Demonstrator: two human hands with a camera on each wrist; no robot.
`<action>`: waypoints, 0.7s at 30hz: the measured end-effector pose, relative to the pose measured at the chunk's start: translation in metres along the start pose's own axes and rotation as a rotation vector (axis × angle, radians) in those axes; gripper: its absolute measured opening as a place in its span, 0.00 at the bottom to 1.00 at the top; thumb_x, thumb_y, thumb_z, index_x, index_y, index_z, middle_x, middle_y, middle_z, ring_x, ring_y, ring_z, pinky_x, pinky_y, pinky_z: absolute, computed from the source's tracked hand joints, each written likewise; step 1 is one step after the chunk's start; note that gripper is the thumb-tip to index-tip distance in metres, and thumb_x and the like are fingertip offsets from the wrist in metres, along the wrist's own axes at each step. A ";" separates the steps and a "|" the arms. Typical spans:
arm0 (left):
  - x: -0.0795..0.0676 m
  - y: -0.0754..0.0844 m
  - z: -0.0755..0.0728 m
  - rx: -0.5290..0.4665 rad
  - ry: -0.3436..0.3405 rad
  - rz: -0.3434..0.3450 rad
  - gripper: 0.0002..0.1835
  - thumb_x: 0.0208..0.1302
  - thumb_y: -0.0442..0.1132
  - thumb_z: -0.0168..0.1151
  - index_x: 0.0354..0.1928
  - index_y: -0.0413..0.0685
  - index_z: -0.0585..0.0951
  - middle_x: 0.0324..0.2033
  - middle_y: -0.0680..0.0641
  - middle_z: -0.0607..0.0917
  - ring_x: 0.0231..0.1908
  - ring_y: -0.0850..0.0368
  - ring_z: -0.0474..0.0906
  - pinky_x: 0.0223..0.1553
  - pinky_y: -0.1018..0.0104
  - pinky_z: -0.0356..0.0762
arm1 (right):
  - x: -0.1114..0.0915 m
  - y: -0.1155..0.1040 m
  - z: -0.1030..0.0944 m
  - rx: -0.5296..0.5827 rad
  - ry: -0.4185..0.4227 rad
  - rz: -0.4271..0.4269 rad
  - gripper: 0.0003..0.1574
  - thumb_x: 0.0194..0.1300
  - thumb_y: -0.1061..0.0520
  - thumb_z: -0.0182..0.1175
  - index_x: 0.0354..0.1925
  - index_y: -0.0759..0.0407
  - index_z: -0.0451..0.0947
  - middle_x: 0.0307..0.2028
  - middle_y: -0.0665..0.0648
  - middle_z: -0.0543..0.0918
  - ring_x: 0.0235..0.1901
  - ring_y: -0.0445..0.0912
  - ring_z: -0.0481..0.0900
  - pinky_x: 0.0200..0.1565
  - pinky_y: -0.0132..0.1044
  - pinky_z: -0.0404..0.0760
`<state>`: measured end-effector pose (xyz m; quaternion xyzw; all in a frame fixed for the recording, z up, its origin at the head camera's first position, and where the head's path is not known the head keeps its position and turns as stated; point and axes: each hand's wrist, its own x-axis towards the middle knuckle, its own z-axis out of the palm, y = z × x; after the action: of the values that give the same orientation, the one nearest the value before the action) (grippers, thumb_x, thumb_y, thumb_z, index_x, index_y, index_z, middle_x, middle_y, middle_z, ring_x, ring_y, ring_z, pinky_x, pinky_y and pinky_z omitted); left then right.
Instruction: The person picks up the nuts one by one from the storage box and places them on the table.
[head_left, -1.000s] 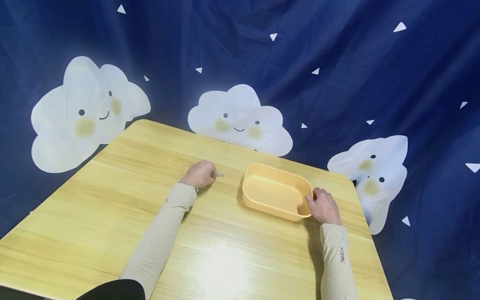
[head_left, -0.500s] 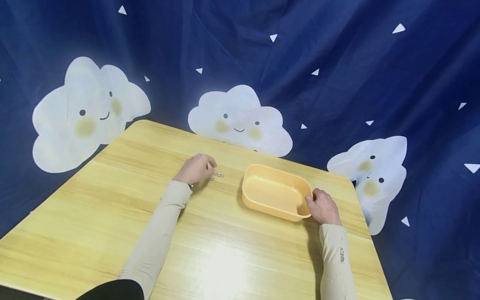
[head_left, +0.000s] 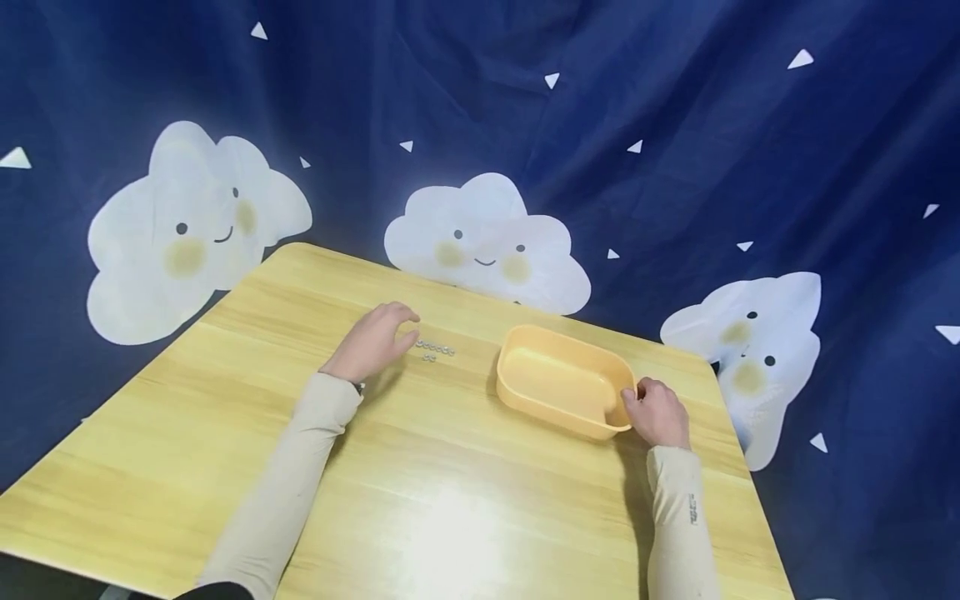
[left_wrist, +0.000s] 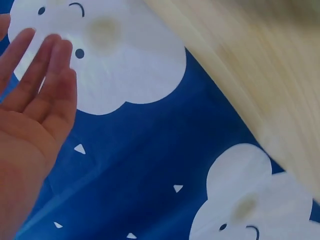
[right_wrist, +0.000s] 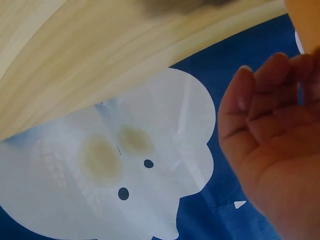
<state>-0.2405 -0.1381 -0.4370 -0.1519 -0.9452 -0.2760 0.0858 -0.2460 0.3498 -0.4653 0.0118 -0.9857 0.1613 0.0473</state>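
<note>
Several small, shiny silver pieces point(head_left: 438, 348) lie on the wooden table in a short row, with a couple more just in front of it. Left of them, my left hand point(head_left: 372, 341) hovers with thumb and fingers spread apart and nothing between them. In the left wrist view the fingers of that hand point(left_wrist: 40, 105) look loosely straight. A shallow yellow-orange plastic bin point(head_left: 558, 383) sits to the right of the pieces, its inside bare. My right hand point(head_left: 658, 412) grips the bin's right end, thumb over the rim. The right wrist view shows curled fingers beside an orange edge point(right_wrist: 304, 22).
The light wooden table point(head_left: 300, 467) runs back to a dark blue curtain point(head_left: 465, 83) printed with white clouds. The bin stands not far from the table's back edge. A bright glare lies on the table's front middle.
My left hand has drawn back to the left and its fingers have spread, leaving more silver pieces in sight on the table. The right hand keeps its hold on the bin.
</note>
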 end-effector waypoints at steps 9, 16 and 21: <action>-0.025 0.008 0.013 0.091 0.071 0.068 0.29 0.77 0.51 0.56 0.70 0.38 0.73 0.75 0.32 0.66 0.76 0.32 0.59 0.78 0.34 0.53 | -0.001 0.006 -0.008 0.038 0.026 0.142 0.19 0.69 0.49 0.51 0.26 0.59 0.71 0.25 0.62 0.77 0.27 0.56 0.74 0.25 0.44 0.68; -0.043 0.013 0.025 0.109 0.054 0.060 0.32 0.78 0.53 0.53 0.74 0.38 0.69 0.79 0.30 0.56 0.79 0.28 0.48 0.78 0.30 0.44 | -0.011 -0.011 -0.019 0.055 0.171 0.102 0.34 0.74 0.46 0.54 0.61 0.74 0.75 0.58 0.80 0.75 0.54 0.78 0.71 0.51 0.70 0.74; -0.049 0.014 0.029 0.115 0.030 0.031 0.34 0.79 0.56 0.51 0.76 0.41 0.66 0.82 0.34 0.51 0.81 0.30 0.42 0.78 0.27 0.38 | -0.028 -0.050 -0.025 0.098 0.210 -0.086 0.36 0.74 0.49 0.56 0.67 0.75 0.68 0.64 0.79 0.70 0.63 0.76 0.65 0.65 0.70 0.65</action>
<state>-0.1922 -0.1228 -0.4664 -0.1574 -0.9556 -0.2221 0.1128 -0.2135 0.3107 -0.4283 0.0396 -0.9648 0.2077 0.1563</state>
